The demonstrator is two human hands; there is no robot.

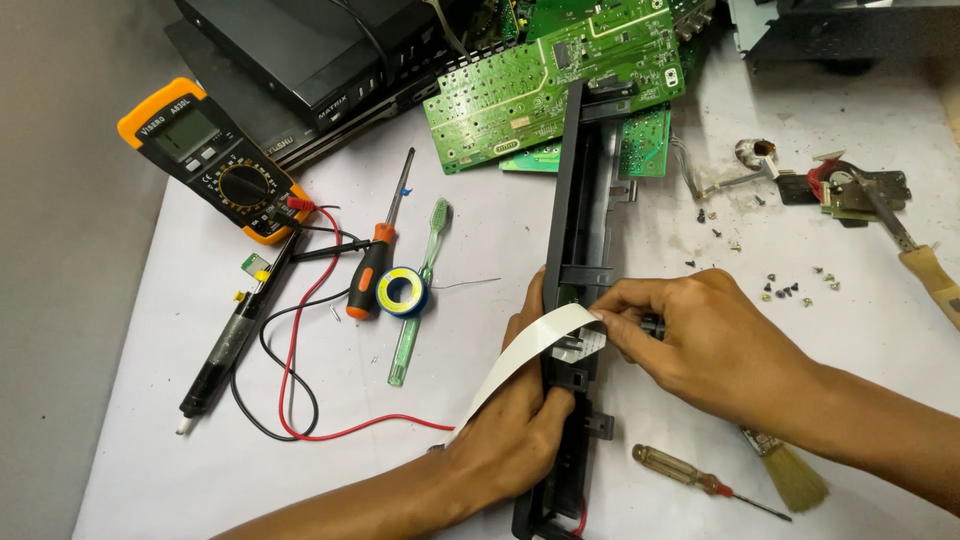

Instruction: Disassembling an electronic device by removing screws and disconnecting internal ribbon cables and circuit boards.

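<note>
**Ribbon cable at the black panel frame**

Ribbon cable (520, 360), white and flat, arcs from the middle of the long black panel frame (578, 230) down toward the near edge of the worktop (180, 440). I see my right hand (715, 345) nearly closed, thumb and fingertips pinching the cable's upper end just where it meets the frame. My left hand (520, 425) is curled shut around the frame's lower part, with the cable passing over its back. The frame runs from the near edge up to the green circuit boards (530, 85) at the far edge. Left of the frame lie a green toothbrush (418, 300), a roll of tape (402, 291), an orange-handled screwdriver (372, 265) and a yellow multimeter (215, 160). Loose screws (785, 290) lie to the right; a small screwdriver (700, 480) and a brush (790, 470) sit near the right wrist.
</note>
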